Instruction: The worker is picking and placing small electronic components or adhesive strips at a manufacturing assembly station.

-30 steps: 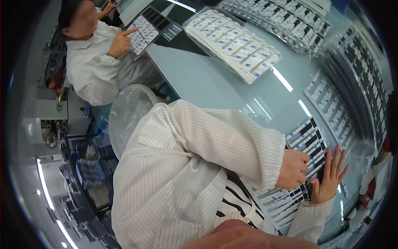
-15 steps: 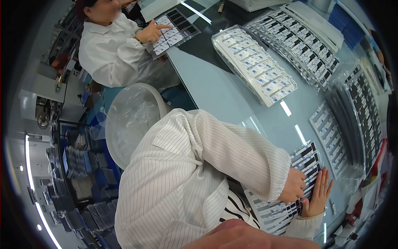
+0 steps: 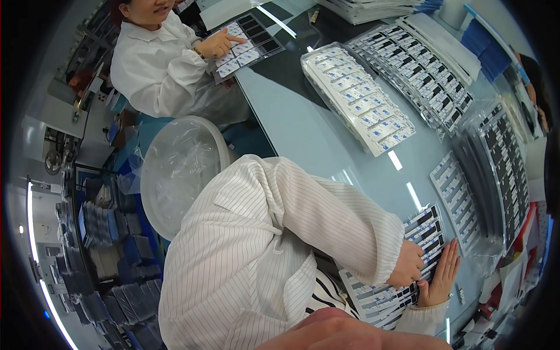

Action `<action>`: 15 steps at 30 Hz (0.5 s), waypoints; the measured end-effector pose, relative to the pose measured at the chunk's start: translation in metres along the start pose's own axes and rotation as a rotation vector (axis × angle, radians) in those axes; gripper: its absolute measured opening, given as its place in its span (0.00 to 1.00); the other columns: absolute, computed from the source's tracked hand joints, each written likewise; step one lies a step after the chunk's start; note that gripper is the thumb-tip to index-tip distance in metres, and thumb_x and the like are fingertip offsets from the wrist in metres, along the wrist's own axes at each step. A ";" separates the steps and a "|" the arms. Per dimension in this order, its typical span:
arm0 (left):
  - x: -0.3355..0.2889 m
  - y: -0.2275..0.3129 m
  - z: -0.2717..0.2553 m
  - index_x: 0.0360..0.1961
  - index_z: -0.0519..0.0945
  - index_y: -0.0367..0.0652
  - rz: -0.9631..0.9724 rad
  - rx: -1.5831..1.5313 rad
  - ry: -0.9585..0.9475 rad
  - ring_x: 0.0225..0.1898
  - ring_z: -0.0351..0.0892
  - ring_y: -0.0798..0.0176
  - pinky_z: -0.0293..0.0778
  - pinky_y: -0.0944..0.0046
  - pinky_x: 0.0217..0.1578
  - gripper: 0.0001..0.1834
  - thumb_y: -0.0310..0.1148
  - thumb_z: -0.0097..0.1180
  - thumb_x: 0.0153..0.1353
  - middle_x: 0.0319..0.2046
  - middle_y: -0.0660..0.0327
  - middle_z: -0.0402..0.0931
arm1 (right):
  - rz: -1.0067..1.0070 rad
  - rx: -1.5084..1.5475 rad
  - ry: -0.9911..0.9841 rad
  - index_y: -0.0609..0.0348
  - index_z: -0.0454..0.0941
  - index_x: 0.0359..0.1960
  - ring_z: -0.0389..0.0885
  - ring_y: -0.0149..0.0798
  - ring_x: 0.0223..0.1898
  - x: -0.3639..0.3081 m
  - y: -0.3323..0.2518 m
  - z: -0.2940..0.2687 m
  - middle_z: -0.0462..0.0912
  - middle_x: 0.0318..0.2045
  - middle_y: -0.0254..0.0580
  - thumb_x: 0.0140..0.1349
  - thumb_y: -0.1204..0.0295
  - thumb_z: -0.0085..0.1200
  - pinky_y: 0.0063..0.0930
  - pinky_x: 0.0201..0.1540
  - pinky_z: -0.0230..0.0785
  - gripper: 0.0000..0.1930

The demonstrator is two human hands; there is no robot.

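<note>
A sheet of black strips with white-and-blue backing pieces [image 3: 424, 226] lies on the table before me, at the lower right. My left hand [image 3: 406, 266] rests over its middle with the fingers curled; whatever they pinch, if anything, is hidden. Beside it, my right hand [image 3: 441, 281] lies flat along the sheet's right edge, fingers stretched out and thumb apart. Both hands are close together. Below them, more rows of strips [image 3: 373, 297] show, partly covered by my striped left sleeve [image 3: 344, 219].
Stacks of similar sheets [image 3: 361, 99] [image 3: 414, 73] [image 3: 507, 175] stand across the glossy table [image 3: 286, 125]. A single sheet [image 3: 458, 195] lies nearer. A large white bin [image 3: 224, 149] with clear film stands left. Beyond it, a co-worker's hand [image 3: 219, 45] points at another sheet [image 3: 236, 61].
The view has shifted slightly, so the bin and shelves sit further left. My hands keep nearly the same places on the sheet, my left still curled and my right still flat.
</note>
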State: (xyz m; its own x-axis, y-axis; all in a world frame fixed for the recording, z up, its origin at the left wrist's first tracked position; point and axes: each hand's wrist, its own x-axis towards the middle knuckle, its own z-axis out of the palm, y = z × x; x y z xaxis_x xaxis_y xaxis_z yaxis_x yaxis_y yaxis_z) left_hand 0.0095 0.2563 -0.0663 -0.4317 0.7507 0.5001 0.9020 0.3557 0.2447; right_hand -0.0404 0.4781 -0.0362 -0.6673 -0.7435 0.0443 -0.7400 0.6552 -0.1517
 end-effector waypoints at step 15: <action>0.006 0.004 -0.016 0.32 0.85 0.49 -0.057 0.024 -0.225 0.44 0.79 0.63 0.71 0.61 0.44 0.13 0.45 0.56 0.57 0.37 0.67 0.81 | -0.010 -0.009 -0.017 0.63 0.53 0.68 0.49 0.52 0.71 0.001 0.003 0.002 0.55 0.69 0.54 0.59 0.29 0.19 0.51 0.71 0.35 0.50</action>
State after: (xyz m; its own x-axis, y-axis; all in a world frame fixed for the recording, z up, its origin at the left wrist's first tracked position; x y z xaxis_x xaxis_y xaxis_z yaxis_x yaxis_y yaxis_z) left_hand 0.0107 0.2535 -0.0485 -0.4726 0.8330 0.2876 0.8770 0.4125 0.2464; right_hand -0.0432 0.4797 -0.0389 -0.6581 -0.7523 0.0289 -0.7477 0.6486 -0.1427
